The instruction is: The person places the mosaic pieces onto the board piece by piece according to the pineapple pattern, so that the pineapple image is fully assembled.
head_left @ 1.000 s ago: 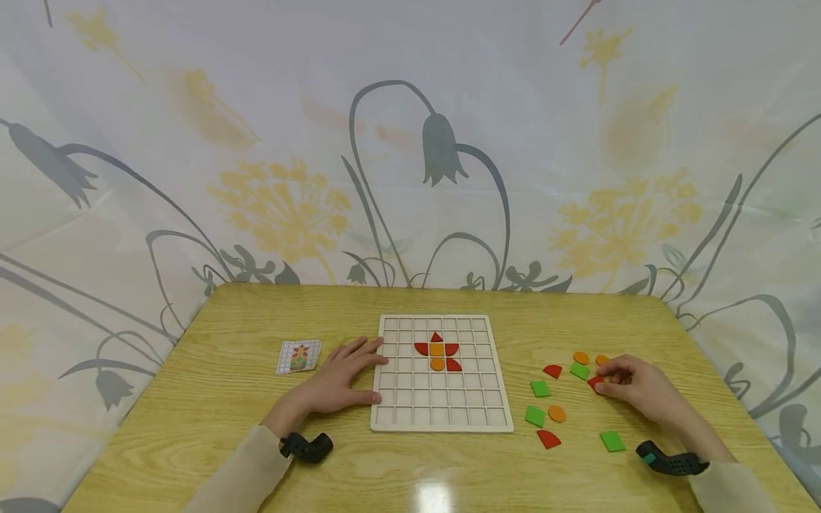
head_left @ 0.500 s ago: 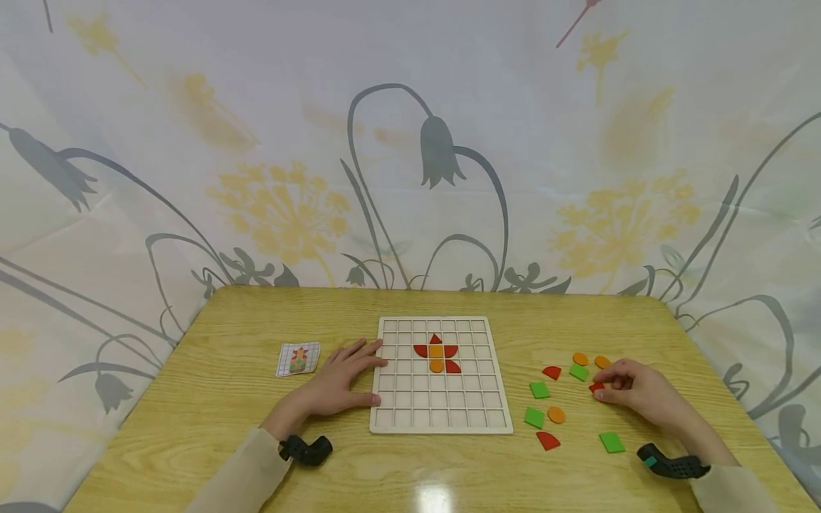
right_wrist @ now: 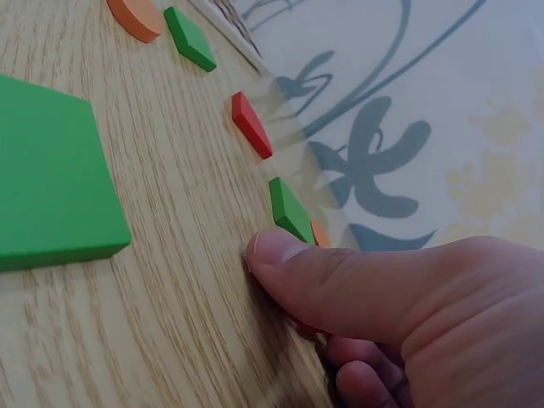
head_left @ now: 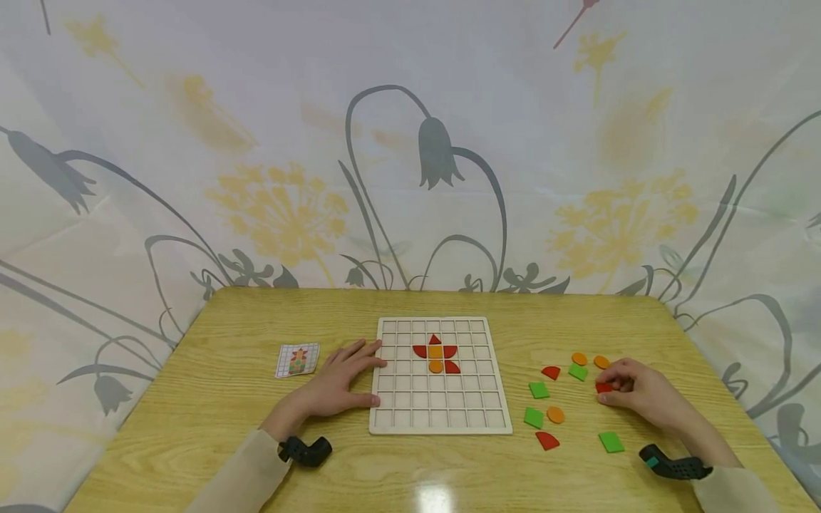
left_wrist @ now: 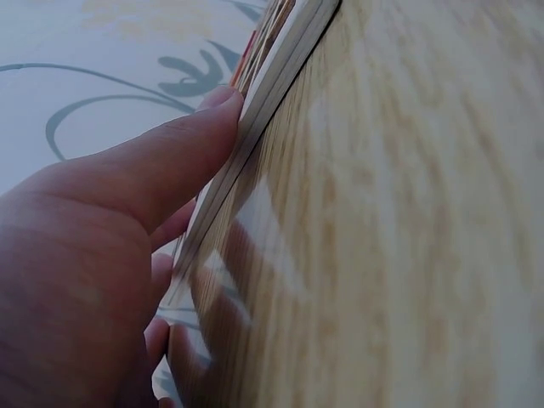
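A white gridded board (head_left: pixel 410 420) lies mid-table. On it red tiles and an orange square (head_left: pixel 435 352) form a figure, with an orange disc (head_left: pixel 436 366) just below the square. My left hand (head_left: pixel 340 381) rests at the board's left edge, fingers spread and fingertips on the rim. In the left wrist view the thumb (left_wrist: pixel 178 149) lies along the board's side (left_wrist: pixel 272 81). Over on the right, my right hand (head_left: pixel 641 392) pinches a red tile (head_left: pixel 603 388) between thumb and fingers, close over the table; the fingers partly hide its shape. In the right wrist view the thumb (right_wrist: pixel 323 276) covers most of it.
A small printed card (head_left: pixel 298 360) with a coloured figure lies left of the left hand. Between board and right hand are scattered loose green squares (head_left: pixel 534 417), orange discs (head_left: pixel 555 415) and red quarter-circles (head_left: pixel 547 440). A patterned curtain (head_left: pixel 410 178) stands behind the table.
The red tile has shifted and turned slightly within my right hand's fingertips, a little to the right. My left hand has stayed at the board's edge.
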### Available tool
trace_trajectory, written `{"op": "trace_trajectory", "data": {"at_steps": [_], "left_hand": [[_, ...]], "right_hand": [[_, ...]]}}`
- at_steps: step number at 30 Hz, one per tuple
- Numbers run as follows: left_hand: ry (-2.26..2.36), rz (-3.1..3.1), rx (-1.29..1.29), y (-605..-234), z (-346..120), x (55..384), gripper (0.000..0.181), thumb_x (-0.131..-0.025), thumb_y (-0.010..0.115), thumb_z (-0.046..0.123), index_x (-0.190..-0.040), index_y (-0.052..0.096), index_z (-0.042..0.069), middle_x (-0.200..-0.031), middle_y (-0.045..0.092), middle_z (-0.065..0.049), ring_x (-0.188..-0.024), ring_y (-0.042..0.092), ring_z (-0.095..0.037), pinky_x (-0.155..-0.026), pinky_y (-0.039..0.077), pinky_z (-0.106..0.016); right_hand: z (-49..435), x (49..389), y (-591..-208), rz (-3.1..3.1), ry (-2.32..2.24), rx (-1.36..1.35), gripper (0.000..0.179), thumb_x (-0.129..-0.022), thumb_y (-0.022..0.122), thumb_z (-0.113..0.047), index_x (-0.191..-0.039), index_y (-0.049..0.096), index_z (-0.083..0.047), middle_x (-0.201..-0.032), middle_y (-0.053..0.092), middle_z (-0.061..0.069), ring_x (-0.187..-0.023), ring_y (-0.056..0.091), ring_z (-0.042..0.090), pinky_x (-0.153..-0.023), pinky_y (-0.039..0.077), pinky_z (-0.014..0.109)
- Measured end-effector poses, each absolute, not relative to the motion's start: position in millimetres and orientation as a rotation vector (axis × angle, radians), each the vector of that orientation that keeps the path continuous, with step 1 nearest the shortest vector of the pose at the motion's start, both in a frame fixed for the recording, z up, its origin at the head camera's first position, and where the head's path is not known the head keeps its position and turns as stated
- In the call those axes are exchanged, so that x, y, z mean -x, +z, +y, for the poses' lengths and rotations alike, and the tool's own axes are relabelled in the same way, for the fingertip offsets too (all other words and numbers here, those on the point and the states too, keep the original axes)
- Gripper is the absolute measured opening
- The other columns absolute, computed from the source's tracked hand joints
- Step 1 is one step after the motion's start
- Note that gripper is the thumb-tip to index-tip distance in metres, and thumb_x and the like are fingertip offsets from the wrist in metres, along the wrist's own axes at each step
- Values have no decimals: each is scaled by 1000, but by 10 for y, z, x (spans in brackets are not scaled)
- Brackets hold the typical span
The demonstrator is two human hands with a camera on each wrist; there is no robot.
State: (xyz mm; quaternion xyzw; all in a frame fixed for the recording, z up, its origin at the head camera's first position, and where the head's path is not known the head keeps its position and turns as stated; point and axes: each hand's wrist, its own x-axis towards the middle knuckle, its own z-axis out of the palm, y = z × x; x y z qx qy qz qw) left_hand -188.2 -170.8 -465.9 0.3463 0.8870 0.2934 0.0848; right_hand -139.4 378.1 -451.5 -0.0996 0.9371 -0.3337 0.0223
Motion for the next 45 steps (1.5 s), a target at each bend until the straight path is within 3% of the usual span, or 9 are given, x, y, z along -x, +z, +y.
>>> {"op": "trace_trajectory", "data": {"at_steps": [6, 13, 19, 32, 37, 45], "left_hand": [[871, 2650, -1025, -4670, -1706, 1888, 63, -93, 67, 49, -145, 52, 18, -164, 22, -5, -151, 10, -34, -116, 5, -63], [867, 2652, -1029, -4680, -1710, 1893, 63, -93, 66, 50, -145, 52, 18, -164, 22, -5, -151, 9, -34, -116, 6, -63], [868, 2654, -1023, -4685, -1707, 1888, 62, -93, 66, 50, -145, 52, 19, -164, 22, -5, -151, 9, -33, -116, 6, -62], [867, 2652, -1041, -4668, -1709, 1889, 62, -94, 65, 49, -145, 52, 18, -164, 22, -5, -151, 10, -35, -116, 7, -63], [867, 2646, -1037, -4660, -1707, 1891, 62, -94, 66, 49, -146, 52, 18, -164, 22, -5, -151, 9, -35, -116, 6, -63], [876, 2642, -1028, -4670, -1713, 1887, 62, -93, 66, 49, -145, 52, 18, -164, 22, -5, -151, 9, -34, -116, 5, -63]], "right_hand": [[3795, 1400, -4518, 2885, -1079, 247, 18, -89, 76, -14, -99, 64, -5, -88, 61, 4, -72, 52, 10, -63, 45, 25], [3631, 1406, -4428, 2887, -1171, 200, 20, -96, 68, -17, -111, 68, -3, -105, 67, 9, -80, 59, 9, -69, 49, 25], [3242, 1454, -4324, 2825, -1258, 350, 25, -95, 68, -10, -119, 67, -1, -113, 68, 14, -87, 64, 10, -72, 53, 26], [2171, 1680, -4485, 2680, -1437, 434, 12, -90, 73, -5, -99, 65, -8, -92, 65, 1, -82, 59, 19, -70, 51, 27], [1880, 1774, -4552, 2712, -1442, 504, 16, -89, 74, -5, -103, 69, -9, -100, 65, 1, -84, 62, 16, -73, 52, 29], [1612, 1890, -4571, 2631, -1525, 598, 9, -90, 75, -11, -98, 78, -8, -110, 70, 6, -93, 67, 19, -80, 54, 28]]}}
